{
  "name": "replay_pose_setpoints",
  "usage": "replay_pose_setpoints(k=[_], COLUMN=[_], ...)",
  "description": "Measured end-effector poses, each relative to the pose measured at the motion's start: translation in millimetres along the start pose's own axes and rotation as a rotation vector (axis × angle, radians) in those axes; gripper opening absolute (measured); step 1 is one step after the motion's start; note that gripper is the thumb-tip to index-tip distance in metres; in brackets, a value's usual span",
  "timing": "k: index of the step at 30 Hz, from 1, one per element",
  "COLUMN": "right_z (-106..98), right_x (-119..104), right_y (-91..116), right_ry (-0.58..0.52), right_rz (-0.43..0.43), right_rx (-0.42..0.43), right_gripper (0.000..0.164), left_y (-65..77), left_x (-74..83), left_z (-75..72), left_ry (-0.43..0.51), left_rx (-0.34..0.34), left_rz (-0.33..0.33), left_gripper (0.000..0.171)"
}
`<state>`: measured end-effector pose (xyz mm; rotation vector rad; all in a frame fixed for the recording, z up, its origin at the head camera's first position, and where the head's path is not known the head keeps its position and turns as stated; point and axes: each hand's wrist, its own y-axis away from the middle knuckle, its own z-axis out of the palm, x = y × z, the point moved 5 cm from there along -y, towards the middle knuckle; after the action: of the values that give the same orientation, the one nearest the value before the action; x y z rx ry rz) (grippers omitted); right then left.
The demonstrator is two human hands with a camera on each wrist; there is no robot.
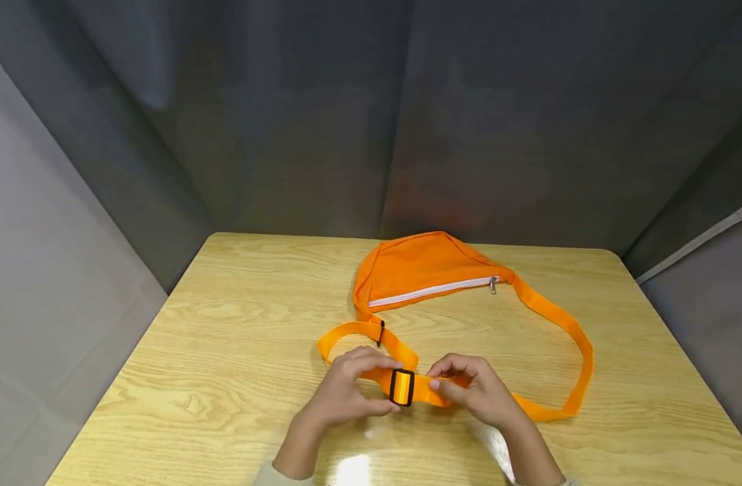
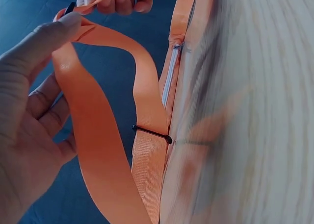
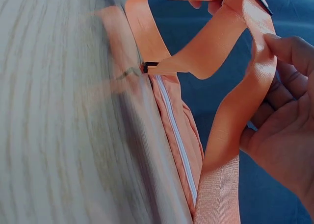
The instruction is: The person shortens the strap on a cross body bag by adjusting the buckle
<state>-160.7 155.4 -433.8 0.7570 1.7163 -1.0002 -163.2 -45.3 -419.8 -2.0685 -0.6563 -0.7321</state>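
An orange waist bag (image 1: 428, 266) with a white zipper (image 1: 431, 291) lies toward the back of the table. Its long orange strap (image 1: 580, 344) loops round the right side to the front. There my left hand (image 1: 349, 388) pinches a black slider buckle (image 1: 402, 387) between thumb and fingers, with the strap threaded through it. My right hand (image 1: 474, 388) pinches the strap just right of the buckle, thumb on top in the right wrist view. A twisted strap loop runs from the buckle back to a black ring (image 2: 152, 134) near the bag's left end.
The pale wooden table (image 1: 225, 351) carries the bag near its back edge. Dark grey curtain (image 1: 310, 121) hangs right behind it, and lighter grey panels (image 1: 48, 290) stand at both sides. A metal zipper pull (image 1: 493, 285) hangs at the zipper's right end.
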Motion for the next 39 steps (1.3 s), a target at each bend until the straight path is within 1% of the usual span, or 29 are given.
replay_pose_setpoints(k=[6, 8, 11, 13, 15, 17, 19, 21, 22, 25, 27, 30, 32, 35, 39], right_z=[-10.6, -14.4, -16.3, -15.6, -14.0, -11.9, -9.4, -7.5, -6.7, -5.6, -4.9, -2.1, 1.4, 6.5, 6.2], right_x=[1.4, 1.7, 2.3, 3.4, 4.2, 4.6, 4.1, 3.3, 3.2, 3.6, 3.9, 2.6, 1.1, -2.0, -2.7], right_y=[5.6, 7.7, 9.2, 9.4, 9.1, 8.2, 6.8, 5.0, 4.3, 2.9, 2.6, 1.3, -0.4, -3.3, -2.0], right_ry=[0.048, 0.043, 0.024, 0.016, 0.01, -0.006, -0.023, -0.032, -0.033, -0.036, -0.054, -0.102, -0.138, -0.158, -0.131], right_rz=[0.044, 0.051, 0.034, 0.033, 0.036, 0.046, 0.038, 0.019, 0.013, -0.001, -0.005, -0.018, -0.024, -0.023, 0.022], right_rx=[-0.017, -0.028, -0.052, -0.058, -0.057, -0.056, -0.059, -0.06, -0.059, -0.049, -0.046, -0.054, -0.07, -0.089, -0.08], right_gripper=[0.012, 0.012, 0.01, 0.009, 0.009, 0.009, 0.009, 0.009, 0.01, 0.011, 0.012, 0.012, 0.012, 0.01, 0.009], left_y=[0.6, 0.4, -0.5, -2.1, -4.8, -7.3, -9.0, -8.7, -8.1, -5.9, -4.2, -3.4, -4.0, -6.7, -11.9], left_x=[1.3, 2.3, 5.6, 11.2, 19.8, 27.0, 31.7, 29.0, 25.3, 13.4, 5.8, 0.4, 0.0, 5.4, 23.2], left_z=[-1.9, -2.0, -2.0, -3.2, -5.8, -8.1, -8.5, -5.3, -2.6, 4.5, 7.8, 9.8, 11.6, 12.6, 4.8], left_ry=[0.011, 0.02, 0.044, 0.053, 0.046, 0.071, 0.092, 0.128, 0.151, 0.155, 0.14, 0.127, 0.121, 0.116, 0.138], left_rx=[0.011, 0.01, 0.006, 0.008, 0.014, 0.017, 0.019, 0.015, 0.012, 0.005, 0.005, 0.002, -0.005, -0.011, -0.004], left_rz=[0.03, 0.033, 0.022, 0.024, 0.041, 0.029, 0.024, 0.004, -0.008, -0.023, -0.034, -0.05, -0.037, 0.0, 0.015], left_gripper=[0.054, 0.054, 0.055, 0.054, 0.053, 0.051, 0.049, 0.049, 0.05, 0.051, 0.052, 0.052, 0.051, 0.05, 0.049])
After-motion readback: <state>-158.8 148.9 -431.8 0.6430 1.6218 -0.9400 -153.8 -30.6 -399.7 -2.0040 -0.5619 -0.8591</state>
